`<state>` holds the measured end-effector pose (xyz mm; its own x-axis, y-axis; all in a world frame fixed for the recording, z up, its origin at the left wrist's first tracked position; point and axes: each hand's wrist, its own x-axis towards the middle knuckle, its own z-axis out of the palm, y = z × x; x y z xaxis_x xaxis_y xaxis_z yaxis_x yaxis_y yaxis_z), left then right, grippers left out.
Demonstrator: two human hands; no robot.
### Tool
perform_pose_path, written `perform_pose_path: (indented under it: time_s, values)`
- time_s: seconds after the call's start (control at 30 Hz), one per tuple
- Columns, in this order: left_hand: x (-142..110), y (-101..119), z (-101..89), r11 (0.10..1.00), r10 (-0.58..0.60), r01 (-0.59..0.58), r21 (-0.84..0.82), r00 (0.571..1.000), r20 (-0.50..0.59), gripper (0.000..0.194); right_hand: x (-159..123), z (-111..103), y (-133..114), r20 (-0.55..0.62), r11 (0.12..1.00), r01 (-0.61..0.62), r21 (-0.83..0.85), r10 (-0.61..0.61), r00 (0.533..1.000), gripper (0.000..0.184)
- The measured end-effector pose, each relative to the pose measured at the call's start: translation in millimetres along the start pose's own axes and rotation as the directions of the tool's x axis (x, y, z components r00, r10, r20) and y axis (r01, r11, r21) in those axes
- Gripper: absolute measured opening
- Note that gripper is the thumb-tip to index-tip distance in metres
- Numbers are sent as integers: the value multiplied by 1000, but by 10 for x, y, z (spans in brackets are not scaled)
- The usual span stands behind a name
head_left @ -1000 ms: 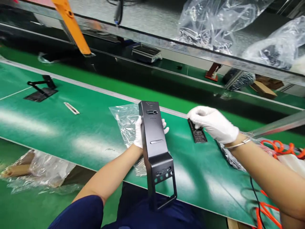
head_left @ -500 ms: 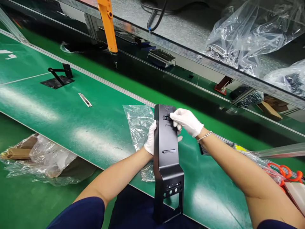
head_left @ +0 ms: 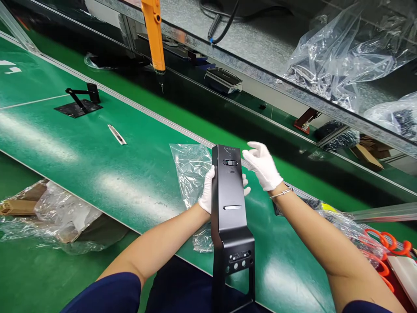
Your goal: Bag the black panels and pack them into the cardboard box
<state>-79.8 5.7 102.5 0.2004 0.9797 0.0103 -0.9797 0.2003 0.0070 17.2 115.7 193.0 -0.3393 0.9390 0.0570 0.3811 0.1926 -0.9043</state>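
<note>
My left hand (head_left: 208,191), in a white glove, grips a long black metal bracket (head_left: 230,204) from behind and holds it upright over the green conveyor belt (head_left: 97,174). The bracket has a small slot near its top and a row of holes near its bent lower end. My right hand (head_left: 263,166), also gloved, hovers just right of the bracket's top with fingers spread and nothing in it. A clear plastic bag (head_left: 190,174) lies on the belt behind the bracket.
A black hinged stand (head_left: 78,102) and a small metal strip (head_left: 116,134) lie further left on the belt. An orange electric screwdriver (head_left: 153,30) hangs above. Crumpled plastic with cardboard (head_left: 52,217) sits lower left. Bags of parts (head_left: 335,56) rest on the shelf. Orange coiled cable (head_left: 387,243) is at right.
My right hand left a small black part on the belt, touched the slot at the bracket's top, and has now pulled away to the right with fingers open.
</note>
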Motion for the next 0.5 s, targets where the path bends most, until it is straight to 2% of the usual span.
perform_pose_path:
  time_s: [0.03, 0.07, 0.1, 0.17, 0.23, 0.27, 0.4, 0.5]
  values:
    - [-8, 1, 8, 1000, 0, 0, -3, 1000, 4, 77, -1, -26, 3, -13, 999, -7, 33, 8, 1000, 62]
    - [-17, 1, 17, 1000, 3, -3, -2, 1000, 10, 78, -9, -42, 7, 24, 998, -42, 51, 40, 999, 65]
    - [-26, -3, 27, 1000, 5, -5, 5, 1000, 14, 78, -25, -46, 12, 113, 994, -96, 53, 90, 989, 65]
    - [-44, -16, 51, 999, 1, -2, 34, 1000, 10, 78, -74, -20, 24, 341, 979, -202, 39, 177, 923, 59]
    - [-61, -37, 83, 998, -12, 13, 65, 1000, -17, 76, -132, 39, 31, 470, 964, -255, 75, 191, 862, 55]
    - [-70, -47, 100, 997, -8, 11, 72, 999, -36, 75, -161, 73, 30, 483, 955, -268, 127, 177, 858, 54]
    - [-97, -70, 136, 996, 53, -46, 74, 994, -92, 66, -259, 197, -8, 436, 871, -296, 393, 107, 894, 53]
    - [-95, -43, 86, 992, 72, -60, 109, 991, -110, 63, -302, 237, -45, 383, 820, -307, 483, 118, 916, 58]
